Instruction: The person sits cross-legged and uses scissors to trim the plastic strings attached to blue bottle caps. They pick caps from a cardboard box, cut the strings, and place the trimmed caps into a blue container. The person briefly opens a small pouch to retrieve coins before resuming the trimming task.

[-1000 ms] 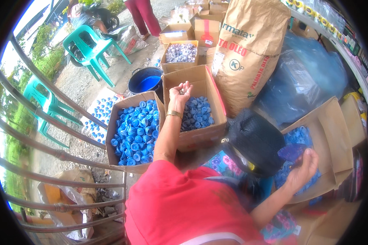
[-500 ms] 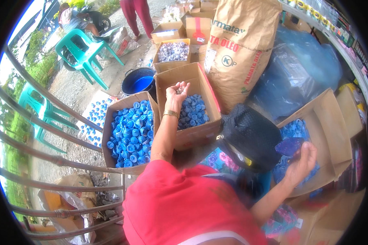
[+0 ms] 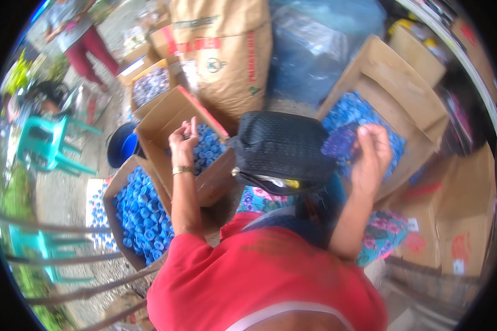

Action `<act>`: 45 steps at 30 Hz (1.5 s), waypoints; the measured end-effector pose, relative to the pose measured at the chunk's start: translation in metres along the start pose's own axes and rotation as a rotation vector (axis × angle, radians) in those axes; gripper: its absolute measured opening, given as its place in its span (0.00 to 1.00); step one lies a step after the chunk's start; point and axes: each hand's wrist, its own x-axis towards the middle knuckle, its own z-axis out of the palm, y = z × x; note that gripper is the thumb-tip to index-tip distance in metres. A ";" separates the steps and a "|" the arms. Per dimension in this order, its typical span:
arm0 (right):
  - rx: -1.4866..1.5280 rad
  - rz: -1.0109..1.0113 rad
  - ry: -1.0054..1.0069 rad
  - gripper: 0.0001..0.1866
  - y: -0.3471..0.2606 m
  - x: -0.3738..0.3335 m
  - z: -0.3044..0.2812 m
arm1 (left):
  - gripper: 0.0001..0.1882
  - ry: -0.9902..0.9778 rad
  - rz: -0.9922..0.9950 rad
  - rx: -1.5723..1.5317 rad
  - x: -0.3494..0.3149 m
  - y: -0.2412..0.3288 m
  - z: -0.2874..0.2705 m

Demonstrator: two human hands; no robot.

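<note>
My left hand [image 3: 184,138] is raised over a cardboard box [image 3: 159,124] part-filled with small round blue pieces [image 3: 207,148], its fingers apart and partly bent. Nothing shows clearly in it, and blur hides the palm. My right hand [image 3: 371,154] pinches a thin, dark blue-purple piece [image 3: 339,140] between thumb and fingers. Below that hand stands a wide-flapped cardboard box [image 3: 406,99] holding lighter blue, flimsy pieces [image 3: 364,110]. A black textured zip pouch [image 3: 281,146], with something yellow at its opening, sits between my forearms.
Another box of blue cup-shaped pieces [image 3: 143,215] stands at the left, near a dark bucket [image 3: 124,144]. Behind are a large brown paper sack [image 3: 223,66] and blue plastic wrapping [image 3: 326,44]. Green chairs [image 3: 49,146], metal bars [image 3: 66,227] and a standing person [image 3: 83,38] are farther left.
The view has swung right, so boxes and sack appear farther left. My left hand stays over its box, fingers more upright. My right hand still holds the dark piece.
</note>
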 end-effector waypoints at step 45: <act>-2.477 -0.067 1.328 0.27 -0.287 0.057 -0.375 | 0.25 -0.751 -0.697 0.279 -0.159 -0.177 0.064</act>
